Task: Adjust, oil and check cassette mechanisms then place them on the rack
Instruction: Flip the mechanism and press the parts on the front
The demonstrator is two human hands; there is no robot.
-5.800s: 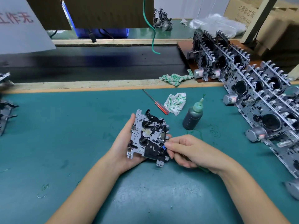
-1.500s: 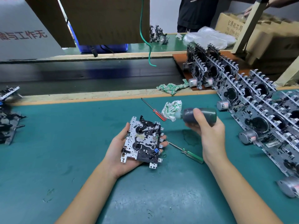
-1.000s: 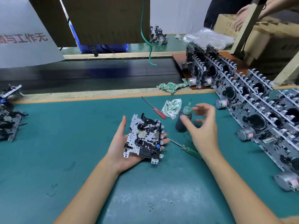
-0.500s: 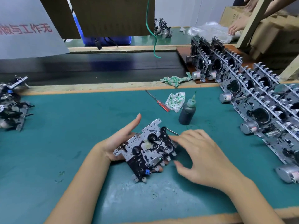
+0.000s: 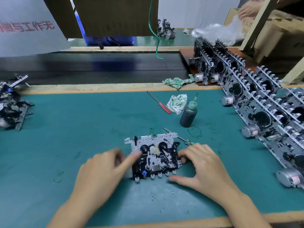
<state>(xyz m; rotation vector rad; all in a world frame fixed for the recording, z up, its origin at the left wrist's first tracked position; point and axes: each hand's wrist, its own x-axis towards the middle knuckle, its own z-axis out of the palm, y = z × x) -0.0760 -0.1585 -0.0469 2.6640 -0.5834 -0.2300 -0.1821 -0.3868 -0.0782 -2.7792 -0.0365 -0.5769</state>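
Cassette mechanism (image 5: pixel 154 156) lies flat on the green mat (image 5: pixel 82 129), reel hubs up, tab edge toward the person. It sits near the mat's front middle.

Left hand (image 5: pixel 102 171) is at the mechanism's left side. Index finger stretched out, tip on the left reel hub; the other fingers are blurred, so whether they grip the plate's edge cannot be told.

Right hand (image 5: pixel 202 168) is at the mechanism's right side. Fingers bent over the right edge and touching it, thumb spread out along the mat just below the lower right corner. Loosely open, not closed round anything.

Green-handled screwdriver (image 5: pixel 179 137) lies just behind the mechanism, its shaft passing the upper right corner and its handle partly under the right fingers.

Oil bottle (image 5: pixel 188 114) stands upright behind and right of the mechanism, dark contents, green nozzle. Green stains on the mat beside its base.

Red-handled screwdriver (image 5: pixel 160 105) and a crumpled patterned rag (image 5: pixel 176 102) lie behind the mechanism, left of the bottle.

Rack (image 5: pixel 263 112) runs along the far right of the mechanism, filled with upright mechanisms in rows, their silver motors facing the mat.

A heap of loose mechanisms (image 5: pixel 12 102) lies well to the left, at the mat's edge.
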